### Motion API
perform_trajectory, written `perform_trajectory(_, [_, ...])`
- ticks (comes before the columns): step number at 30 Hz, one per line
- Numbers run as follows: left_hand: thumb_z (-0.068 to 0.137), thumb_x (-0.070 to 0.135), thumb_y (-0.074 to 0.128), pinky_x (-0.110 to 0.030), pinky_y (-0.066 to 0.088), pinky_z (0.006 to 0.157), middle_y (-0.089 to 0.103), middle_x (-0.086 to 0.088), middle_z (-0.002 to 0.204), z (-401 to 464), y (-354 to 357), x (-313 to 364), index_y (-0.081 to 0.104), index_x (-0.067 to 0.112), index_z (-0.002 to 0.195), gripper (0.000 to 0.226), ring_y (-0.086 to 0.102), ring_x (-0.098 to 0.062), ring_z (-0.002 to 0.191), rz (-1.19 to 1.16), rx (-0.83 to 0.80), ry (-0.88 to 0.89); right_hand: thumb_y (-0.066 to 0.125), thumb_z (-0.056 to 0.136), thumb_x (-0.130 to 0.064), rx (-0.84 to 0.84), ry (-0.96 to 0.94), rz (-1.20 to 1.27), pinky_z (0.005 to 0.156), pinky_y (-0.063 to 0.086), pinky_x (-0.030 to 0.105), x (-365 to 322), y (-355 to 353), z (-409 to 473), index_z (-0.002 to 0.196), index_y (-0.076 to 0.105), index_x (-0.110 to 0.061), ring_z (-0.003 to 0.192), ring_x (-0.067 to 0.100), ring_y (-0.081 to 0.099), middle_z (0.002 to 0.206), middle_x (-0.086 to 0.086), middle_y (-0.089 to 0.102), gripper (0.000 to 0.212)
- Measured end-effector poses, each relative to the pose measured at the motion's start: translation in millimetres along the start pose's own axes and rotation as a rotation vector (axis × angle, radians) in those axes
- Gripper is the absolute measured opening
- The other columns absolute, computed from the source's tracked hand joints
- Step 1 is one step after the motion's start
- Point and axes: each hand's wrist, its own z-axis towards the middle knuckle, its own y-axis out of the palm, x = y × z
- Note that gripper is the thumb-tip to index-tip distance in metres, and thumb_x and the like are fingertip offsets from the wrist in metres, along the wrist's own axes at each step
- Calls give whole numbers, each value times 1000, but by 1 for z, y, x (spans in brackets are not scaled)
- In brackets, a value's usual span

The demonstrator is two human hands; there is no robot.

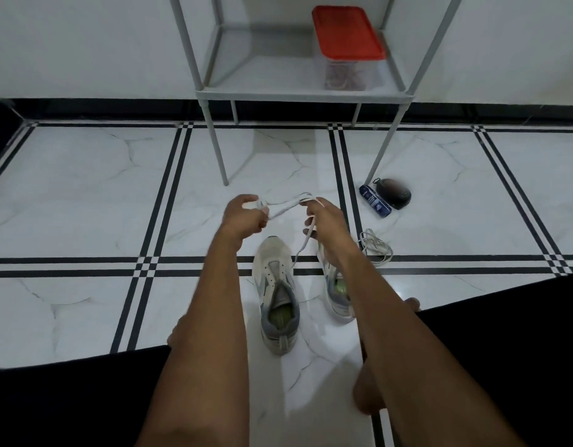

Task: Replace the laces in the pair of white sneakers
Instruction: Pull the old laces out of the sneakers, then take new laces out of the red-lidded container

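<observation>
Head view: at frame centre, left hand [243, 214] and right hand [324, 217] each pinch the white lace [283, 206], stretched between them above the two white sneakers [275, 295] on the floor [85, 204]. Its tail hangs toward the left shoe.

Risk: the loose tail may twist or tangle. A second lace [377, 248] lies right.

The blue tube [375, 201] carries print, illegible.

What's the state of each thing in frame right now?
left hand: grips one end of the lace
right hand: pinches the lace
lace: stretched between both hands
left sneaker: unlaced, upright on floor
loose lace: piled on floor
container: red lid on, on the shelf
</observation>
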Motion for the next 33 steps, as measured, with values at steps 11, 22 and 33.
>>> perform_trajectory(11, [78, -3, 77, -41, 65, 77, 71, -11, 82, -30, 139, 4, 71, 8, 90, 17, 74, -29, 74, 197, -393, 68, 50, 107, -52, 172, 331, 231, 77, 62, 43, 14, -62, 16, 125, 64, -16, 99, 27, 72, 113, 13, 74, 44])
perform_trajectory(22, [92, 29, 76, -44, 63, 85, 66, 5, 108, -29, 187, -8, 60, 27, 101, 19, 74, -24, 96, 149, -198, 244, 62, 93, -31, 529, 1, -89, 99, 59, 47, 40, -135, 26, 125, 73, -26, 107, 23, 73, 116, -1, 75, 35])
perform_trajectory(33, [85, 40, 72, -45, 48, 105, 66, -1, 127, -18, 128, -54, 68, 28, 105, 23, 57, -29, 127, 900, -166, 76, 56, 82, -42, 367, 160, -722, 103, 49, 43, 76, -124, 3, 129, 71, -19, 125, 39, 58, 132, 16, 63, 55])
